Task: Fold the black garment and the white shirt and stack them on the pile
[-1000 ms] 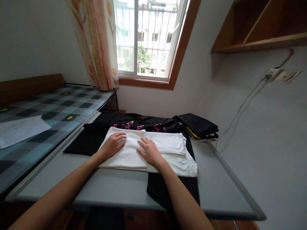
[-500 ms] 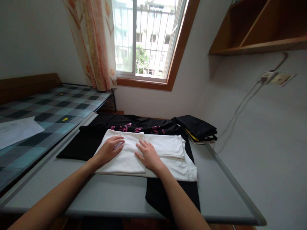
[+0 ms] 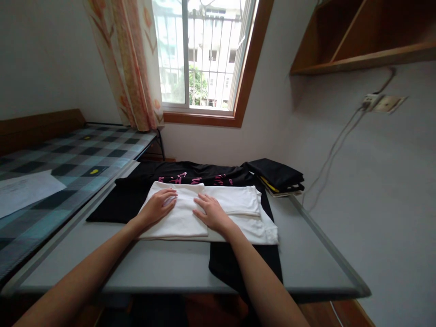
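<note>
A white garment [image 3: 185, 218], partly folded, lies on a spread black garment [image 3: 114, 200] with pink lettering. My left hand [image 3: 159, 206] rests flat on the white cloth's left part, fingers extended. On the middle of the same cloth lies my right hand [image 3: 211, 211], its fingers spread and palm down. Neither hand grips anything. The right part of the white garment is a narrower layer over a wrinkled lower one. One black piece hangs down over the table's front edge beside my right forearm.
Folded dark clothes [image 3: 277, 175] sit at the back right of the grey table [image 3: 316, 259]. A checkered bed [image 3: 112, 152] with a paper sheet [image 3: 29, 190] stands left. Behind are a curtain [image 3: 134, 68] and window; a wooden shelf [image 3: 361, 61] hangs upper right.
The view has shifted slightly, so the table and clothes appear a little higher. Both hands stay on the white garment, with hardly any movement over it.
</note>
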Available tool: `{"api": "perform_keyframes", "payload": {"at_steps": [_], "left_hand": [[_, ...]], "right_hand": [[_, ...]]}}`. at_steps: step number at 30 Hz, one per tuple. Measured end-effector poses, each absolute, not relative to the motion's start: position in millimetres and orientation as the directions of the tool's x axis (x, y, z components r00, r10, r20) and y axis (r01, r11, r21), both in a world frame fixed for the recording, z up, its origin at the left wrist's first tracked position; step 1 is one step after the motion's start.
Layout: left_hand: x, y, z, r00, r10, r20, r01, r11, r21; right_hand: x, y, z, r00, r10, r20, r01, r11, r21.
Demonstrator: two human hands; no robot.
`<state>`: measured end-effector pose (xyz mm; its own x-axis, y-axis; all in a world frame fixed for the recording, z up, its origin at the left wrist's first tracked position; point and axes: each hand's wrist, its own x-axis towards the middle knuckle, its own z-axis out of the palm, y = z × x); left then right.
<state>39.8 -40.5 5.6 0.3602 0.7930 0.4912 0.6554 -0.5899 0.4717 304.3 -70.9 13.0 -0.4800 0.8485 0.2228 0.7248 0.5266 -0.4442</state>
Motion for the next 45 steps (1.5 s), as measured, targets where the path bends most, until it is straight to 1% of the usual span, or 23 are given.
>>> {"api": "perform_keyframes", "payload": {"at_steps": [9,17,27,29,32,35,37,39,41,43,45], "left_hand": [[40,-39,4,0.376,0.764,0.525,0.638,-0.624,0.451],[45,-43,7,0.404,0.745,0.53,0.618,-0.65,0.442],[46,-44,8,0.42,0.742,0.522,0.613,-0.656,0.44],[46,-45,9,0.423,0.748,0.512,0.618,-0.651,0.441],[46,-45,10,0.429,0.754,0.497,0.621,-0.646,0.444],[45,-44,11,0.436,0.749,0.5,0.616,-0.653,0.441],[46,-45,11,0.444,0.742,0.503,0.616,-0.66,0.43],[51,-47,12,0.458,0.735,0.5,0.619,-0.667,0.414],[60,-51,13,0.5,0.723,0.477,0.617,-0.684,0.389],[75,-55,15,0.577,0.691,0.436,0.598,-0.721,0.351],[92,-57,19,0.664,0.637,0.392,0.556,-0.771,0.311]], "right_hand": [[304,-66,10,-0.396,0.863,0.313,0.693,0.505,-0.514],[304,-67,7,-0.407,0.855,0.322,0.713,0.518,-0.473],[304,-68,7,-0.429,0.848,0.31,0.716,0.529,-0.455],[301,-69,8,-0.42,0.852,0.312,0.708,0.523,-0.474],[303,-64,11,-0.364,0.866,0.342,0.669,0.499,-0.551],[326,-55,22,-0.241,0.914,0.327,0.676,0.399,-0.619],[354,-50,32,-0.072,0.963,0.261,0.756,0.223,-0.616],[389,-50,41,0.122,0.97,0.211,0.84,0.012,-0.543],[422,-53,47,0.271,0.95,0.157,0.866,-0.17,-0.47],[447,-57,48,0.372,0.923,0.103,0.862,-0.302,-0.406],[461,-59,45,0.409,0.911,0.052,0.861,-0.367,-0.351]]}}
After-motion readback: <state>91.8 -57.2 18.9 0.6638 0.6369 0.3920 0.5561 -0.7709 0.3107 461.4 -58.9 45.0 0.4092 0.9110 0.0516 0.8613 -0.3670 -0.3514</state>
